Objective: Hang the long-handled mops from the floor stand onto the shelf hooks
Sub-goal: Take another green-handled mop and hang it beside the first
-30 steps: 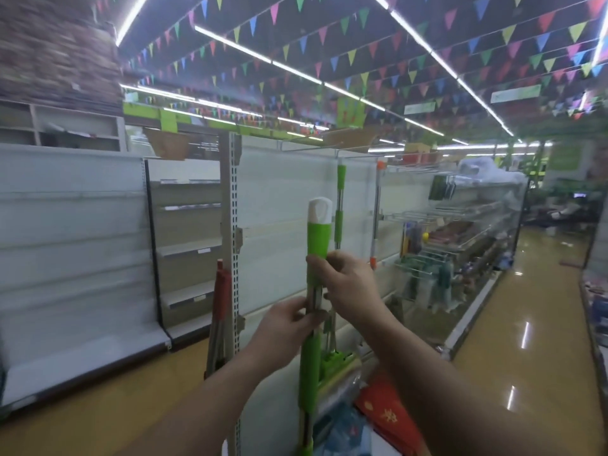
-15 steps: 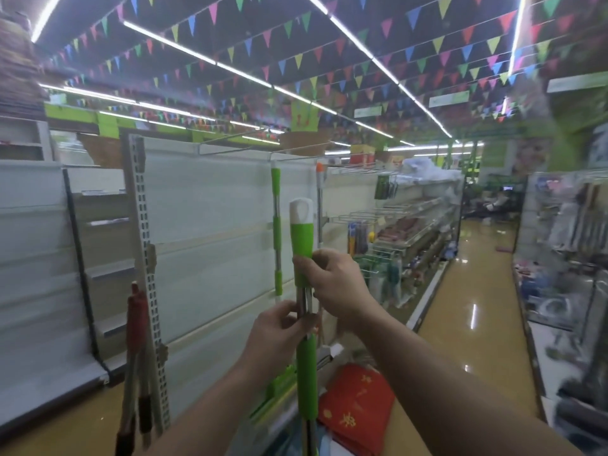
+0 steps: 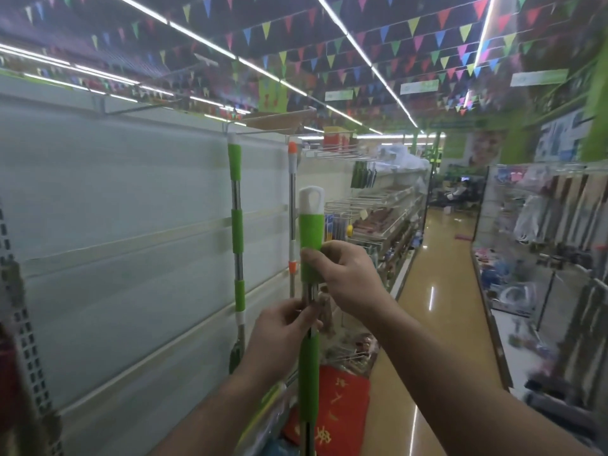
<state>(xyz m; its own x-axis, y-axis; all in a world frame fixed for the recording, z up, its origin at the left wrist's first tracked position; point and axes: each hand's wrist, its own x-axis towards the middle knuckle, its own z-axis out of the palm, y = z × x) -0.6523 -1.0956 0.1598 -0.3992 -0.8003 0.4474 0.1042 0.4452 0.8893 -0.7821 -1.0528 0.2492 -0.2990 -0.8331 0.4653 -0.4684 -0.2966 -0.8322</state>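
Green-sleeved steel mop handle (image 3: 311, 232), white loop cap, upright before me, my right hand (image 3: 345, 278) fingers (image 3: 317, 258) wrapped round its upper sleeve, my left hand (image 3: 279, 334) pinching bare steel just below.

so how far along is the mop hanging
Done: a green-handled mop and an orange-tipped mop hang from the top hooks. In hand: left hand and right hand grip a third mop upright, its white loop below hook height. Left: lift it onto a hook.
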